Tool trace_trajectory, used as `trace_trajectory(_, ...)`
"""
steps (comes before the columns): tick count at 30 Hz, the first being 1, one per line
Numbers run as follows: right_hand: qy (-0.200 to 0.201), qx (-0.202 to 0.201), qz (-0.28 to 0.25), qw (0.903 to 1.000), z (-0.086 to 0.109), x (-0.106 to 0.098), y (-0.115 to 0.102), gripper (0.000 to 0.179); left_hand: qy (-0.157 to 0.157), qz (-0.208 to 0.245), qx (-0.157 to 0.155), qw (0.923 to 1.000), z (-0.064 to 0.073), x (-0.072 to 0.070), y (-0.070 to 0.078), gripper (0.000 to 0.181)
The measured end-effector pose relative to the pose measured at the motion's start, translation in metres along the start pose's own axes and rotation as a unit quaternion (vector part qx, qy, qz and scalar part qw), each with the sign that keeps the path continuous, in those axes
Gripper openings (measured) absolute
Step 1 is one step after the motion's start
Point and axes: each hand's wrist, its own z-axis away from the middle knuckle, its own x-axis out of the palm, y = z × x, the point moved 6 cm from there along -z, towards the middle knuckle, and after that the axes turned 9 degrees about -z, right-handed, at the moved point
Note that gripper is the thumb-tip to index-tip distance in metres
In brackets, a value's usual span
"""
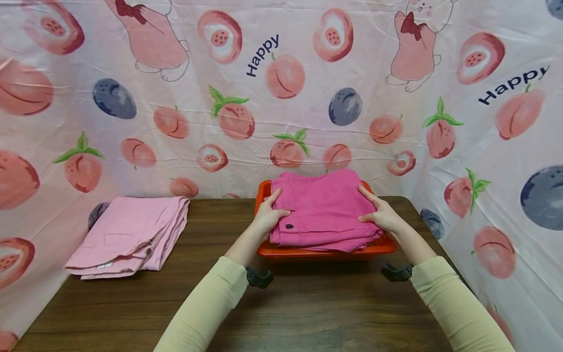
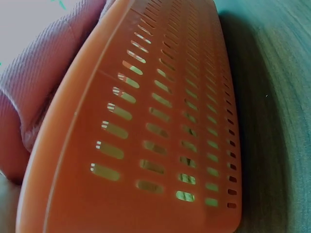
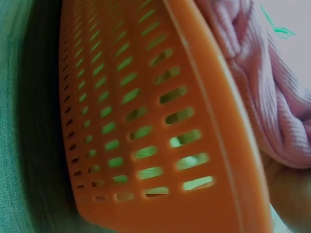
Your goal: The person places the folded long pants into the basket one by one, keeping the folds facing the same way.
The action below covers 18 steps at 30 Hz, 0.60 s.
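Observation:
A folded bright pink garment point(image 1: 323, 205) with ribbed fabric and a dark button near its front left corner lies at the orange basket, overlapping its rim point(image 1: 308, 253). My left hand point(image 1: 266, 216) grips the bundle's left side, thumb on top. On the opposite side my right hand point(image 1: 383, 214) holds it the same way, thumb over the cloth. The fingers under the fabric are hidden. In the left wrist view the ribbed cloth point(image 2: 46, 63) shows above the basket's slotted wall point(image 2: 146, 121). The right wrist view has bunched cloth point(image 3: 272, 97) beside the slotted side point(image 3: 126, 116).
A folded light pink garment point(image 1: 127, 234) with a pocket and a button lies on the left of the dark wooden table point(image 1: 334, 313). Fruit-printed cloth point(image 1: 281, 117) hangs behind and along both sides. The basket stands near the table's back edge.

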Motion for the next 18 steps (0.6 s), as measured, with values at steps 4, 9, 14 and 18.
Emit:
trace_trajectory(4,0.002,0.011,0.008,0.9999,0.000,0.000,0.004,0.088,0.007,-0.031,-0.001,0.9995,0.000,-0.001,-0.001,0.081)
trace_trajectory(9,-0.004,0.018,0.018,0.9997,0.001,0.000,0.009,0.088,0.015,-0.052,0.005,0.9985,-0.001,0.000,-0.001,0.080)
trace_trajectory(14,-0.005,0.016,0.038,0.9991,0.000,0.001,0.010,0.086,0.030,-0.071,0.007,0.9970,-0.002,0.000,-0.002,0.080)
trace_trajectory(18,-0.003,0.031,0.043,0.9986,-0.001,0.001,0.012,0.086,0.047,-0.086,0.005,0.9951,-0.001,-0.001,-0.002,0.078)
